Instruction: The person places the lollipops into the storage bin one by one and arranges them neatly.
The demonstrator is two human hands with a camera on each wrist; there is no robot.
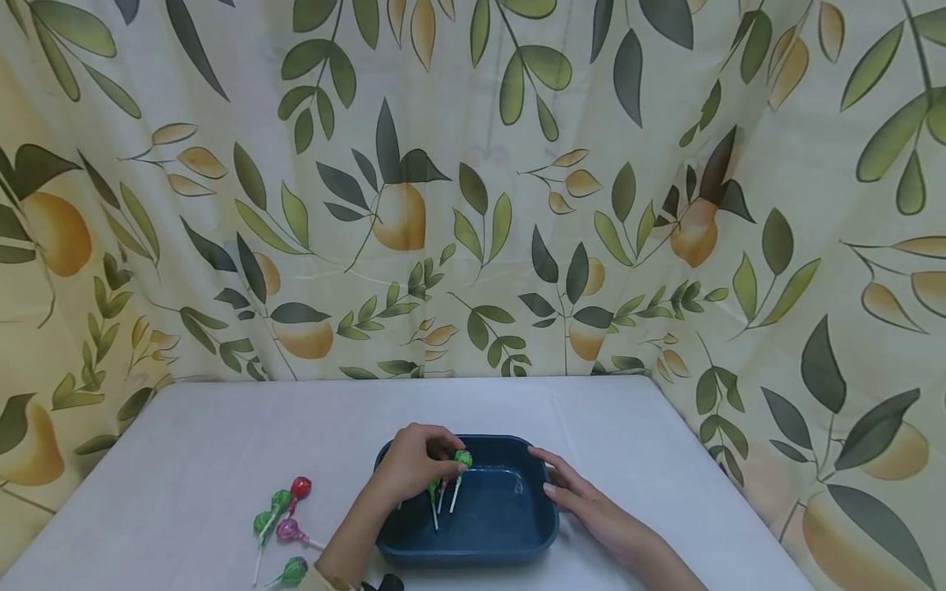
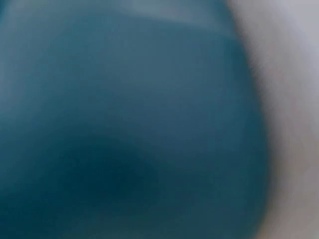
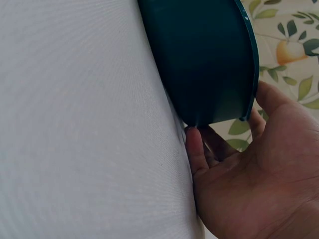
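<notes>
Over the left part of a dark blue rectangular tray point(image 1: 510, 525), my left hand point(image 1: 414, 464) pinches a green-wrapped lollipop point(image 1: 463, 458), its white stick pointing down. Other lollipops point(image 1: 433, 492) lie beneath that hand inside the tray, partly hidden by it. At the tray's right end, my right hand point(image 1: 584, 497) rests its fingers and thumb against the rim and outer wall. The right wrist view shows this hand point(image 3: 264, 164) touching the tray's end wall point(image 3: 209, 64) from outside. The left wrist view is only blurred blue with a pale strip.
Left of the tray, several loose lollipops lie on the white tabletop point(image 1: 222, 435): a red one point(image 1: 300, 487), a purple one point(image 1: 290, 530) and green ones point(image 1: 294, 570). A small black object point(image 1: 390, 583) shows at the bottom edge. A leaf-and-fruit patterned curtain point(image 1: 473, 271) hangs behind.
</notes>
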